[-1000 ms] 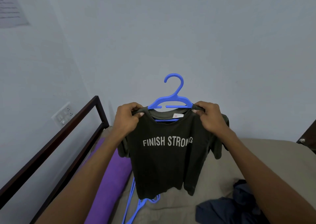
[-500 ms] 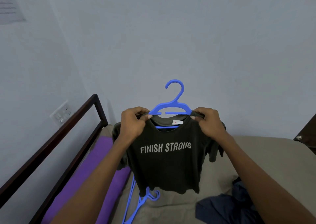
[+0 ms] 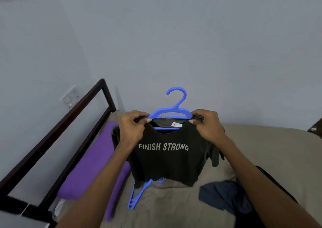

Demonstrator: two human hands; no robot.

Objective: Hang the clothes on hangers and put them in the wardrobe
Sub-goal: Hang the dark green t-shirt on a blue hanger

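T-shirt [image 3: 167,151], dark, lettered "FINISH STRONG", is hanging on the blue hanger [image 3: 171,113] that you are holding up above the bed [image 3: 261,149], in front of the wall. Your left hand [image 3: 133,129] is pinching the shirt's left shoulder seam against the hanger arm; your right hand [image 3: 206,125] is pinching the right shoulder the same way, fingers curled over the fabric. The hook is standing free above the collar, and the lower bar is showing through the neck opening.

The step in hand appears to be seating the shoulders. To do it well, you are advised to be drawing each seam outward until it is sitting squarely on the hanger's end, keeping the collar centred under the hook so that the shirt is not sliding to one side. Before letting go with either hand, be moving one grip to the hook.

Spare blue hangers [image 3: 137,194] and a navy garment [image 3: 224,197] are lying on the bed. The wardrobe is not showing.
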